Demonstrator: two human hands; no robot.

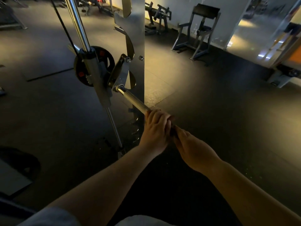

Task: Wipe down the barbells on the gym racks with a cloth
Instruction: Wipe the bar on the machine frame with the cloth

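Grey clothing (48, 216): at the near edge, low in view, under both bare forearms.
Right hand (192, 149): nearest on the bar, back of the hand up, fingers curled round the shaft's near, shadowed stretch.
Small dark patch (174, 130): on the bar between the two hands, touching both; cloth or bare shaft, cannot tell.
Left hand (156, 129): just beyond the right hand, fingers wrapped tight over the bar, knuckles up.
Long chrome steel barbell (130, 98): gripped by both hands at its near part, running away and to the left into the rack.
Black rubber floor (211, 111): beneath everything, lit warm yellow in the middle, dark near and left.
Round black weight plate (21, 160): flat on the floor at near left, well apart from the hands.
Pivoting steel hook bracket (120, 70): at the barbell's far visible end, bolted and resting against the post.
Grey metal notched upright post (136, 46): just right of the bracket, curved slots cut down its left edge.
Black disc plate with red marks (94, 66): left of the bracket, partly hidden behind the grey sliding carriage.
Polished chrome guide rod (76, 22): rising steeply from that carriage to the top edge.
Grey-framed station with black pad (200, 30): far right, standing on the floor near a pale wall.
Dark gym machines (156, 15): farthest back, blurred.
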